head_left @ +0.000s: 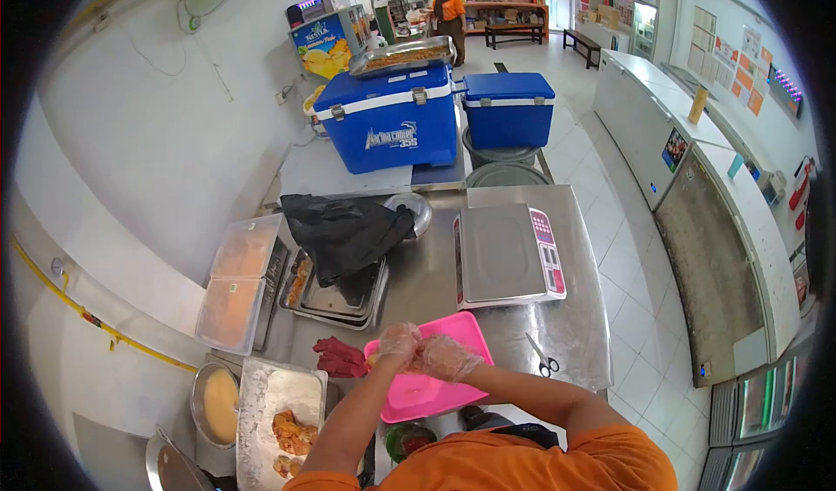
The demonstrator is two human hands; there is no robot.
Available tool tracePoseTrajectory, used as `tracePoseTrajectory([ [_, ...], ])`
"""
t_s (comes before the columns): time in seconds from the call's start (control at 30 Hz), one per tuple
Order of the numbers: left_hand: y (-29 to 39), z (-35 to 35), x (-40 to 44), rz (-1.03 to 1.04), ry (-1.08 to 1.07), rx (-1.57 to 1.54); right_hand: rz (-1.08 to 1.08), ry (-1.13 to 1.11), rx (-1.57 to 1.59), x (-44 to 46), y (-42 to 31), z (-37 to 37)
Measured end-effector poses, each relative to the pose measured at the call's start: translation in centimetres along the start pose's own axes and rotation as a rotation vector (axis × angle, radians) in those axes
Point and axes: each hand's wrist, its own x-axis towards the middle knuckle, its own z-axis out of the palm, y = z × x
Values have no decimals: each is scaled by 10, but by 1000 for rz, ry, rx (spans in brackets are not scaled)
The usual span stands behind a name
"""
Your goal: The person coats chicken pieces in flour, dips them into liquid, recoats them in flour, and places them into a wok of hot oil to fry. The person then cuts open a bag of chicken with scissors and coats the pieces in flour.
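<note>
My left hand (399, 343) and my right hand (448, 358), both in clear plastic gloves, meet over a bright pink tray (435, 399). Their fingers are closed around an orange-brown piece of marinated meat (418, 366), mostly hidden by the gloves. Left of the pink tray lies a crumpled dark red cloth (341, 358). A metal tray (256, 421) at the lower left carries similar orange meat pieces (294, 433). Beside it stands a metal bowl of pale yellowish liquid (220, 404). Black-handled scissors (544, 360) rest on the steel table to the right.
A digital scale (498, 260) sits beyond the pink tray. A black plastic bag (344, 230) covers part of some stacked metal trays (348, 321). Lidded plastic containers (235, 282) stand at left. Blue coolers (392, 129) are farther back, where a person (449, 20) stands. White chest freezers (644, 116) line the right.
</note>
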Motion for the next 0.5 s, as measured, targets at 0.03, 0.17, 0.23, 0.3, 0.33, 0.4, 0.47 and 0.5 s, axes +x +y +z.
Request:
tracePoseTrajectory([
  [0.03, -3, -2, 9, -61, -69, -32, 44, 16, 30, 1, -11, -14],
  [0.17, -33, 15, 40, -40, -161, 343, -86, 76, 36, -18, -36, -31],
  [0.23, -20, 3, 45, -84, -177, 417, -200, 96, -5, -26, -31, -33],
  [0.3, -28, 21, 50, -140, -203, 413, -209, 63, -11, -41, -29, -30],
  [0.33, -56, 47, 72, -173, -209, 377, -224, 14, -29, -50, -27, -30],
  [0.4, -35, 13, 64, -167, -466, 334, -260, -77, -67, -67, -19, -33],
  [0.47, -19, 34, 45, -236, -86, 219, -300, -50, -92, -80, -16, -48],
  [0.5, -15, 41, 35, -274, 104, 172, -321, -31, -97, -76, -18, -58],
])
